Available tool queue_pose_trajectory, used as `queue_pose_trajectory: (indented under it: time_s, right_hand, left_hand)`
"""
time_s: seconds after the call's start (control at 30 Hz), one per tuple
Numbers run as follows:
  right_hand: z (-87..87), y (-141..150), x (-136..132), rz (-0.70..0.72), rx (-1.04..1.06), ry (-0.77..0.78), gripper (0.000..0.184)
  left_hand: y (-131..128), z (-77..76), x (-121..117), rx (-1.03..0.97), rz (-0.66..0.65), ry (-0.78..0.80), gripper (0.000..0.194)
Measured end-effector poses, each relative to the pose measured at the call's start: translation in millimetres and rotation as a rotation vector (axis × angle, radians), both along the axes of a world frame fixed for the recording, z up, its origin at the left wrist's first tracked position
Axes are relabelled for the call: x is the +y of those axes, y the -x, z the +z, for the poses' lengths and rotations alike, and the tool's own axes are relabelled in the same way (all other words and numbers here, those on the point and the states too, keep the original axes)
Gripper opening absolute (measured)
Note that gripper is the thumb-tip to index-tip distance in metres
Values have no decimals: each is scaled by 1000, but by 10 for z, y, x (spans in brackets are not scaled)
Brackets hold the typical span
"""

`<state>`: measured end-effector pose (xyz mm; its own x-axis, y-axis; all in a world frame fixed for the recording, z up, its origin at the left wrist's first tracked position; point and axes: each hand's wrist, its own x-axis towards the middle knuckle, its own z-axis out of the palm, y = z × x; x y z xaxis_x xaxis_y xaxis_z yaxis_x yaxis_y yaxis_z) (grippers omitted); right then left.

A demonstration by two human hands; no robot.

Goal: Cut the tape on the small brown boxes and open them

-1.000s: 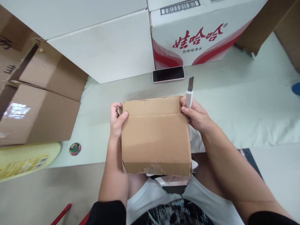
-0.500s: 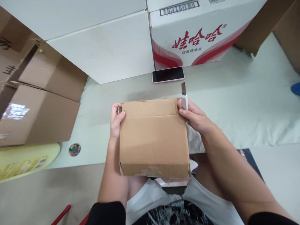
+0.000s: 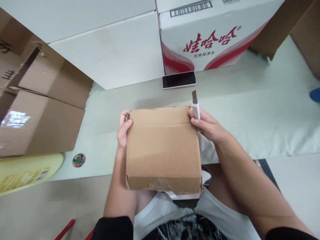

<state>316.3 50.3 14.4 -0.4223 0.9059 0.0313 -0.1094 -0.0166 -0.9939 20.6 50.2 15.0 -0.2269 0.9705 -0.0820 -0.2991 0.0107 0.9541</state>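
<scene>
Left hand (image 3: 123, 129) closed on brown cardboard box (image 3: 163, 150) | right hand (image 3: 208, 123) closed around white-handled knife (image 3: 196, 108), also gripping box

Pale green cloth over a table (image 3: 250, 110); smooth greyish floor (image 3: 75, 200) below; red bars (image 3: 65, 229) low at left; soft, even light

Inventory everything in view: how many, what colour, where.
Carton: one, brown, centre
Knife: one, white, carton's top right
Table: one, pale green, ahead
Phone: one, black, on table
Printed box: one, white and red, behind phone
Plain box: one, maybe more, white, top left
Boxes: several, brown, left and right
Container: one, yellow, left
Disc: one, multicoloured, by container
Something: one, blue, right edge
Bars: two, red, lower left
Shorts: one, grey, bottom
Left hand, right hand: one each, bare, on carton
</scene>
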Motion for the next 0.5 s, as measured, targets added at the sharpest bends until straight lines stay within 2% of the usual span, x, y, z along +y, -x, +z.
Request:
queue_pose_trajectory:
  time_s: [0.3, 0.5]
  right_hand:
    - [5, -11, -8, 31, -11, -27, 44]
    - [-7, -25, -3, 24, -17, -54, 35]
  left_hand:
    - [11, -57, -40, 57, -28, 88, 39]
    - [46, -72, -23, 22, -65, 76, 40]
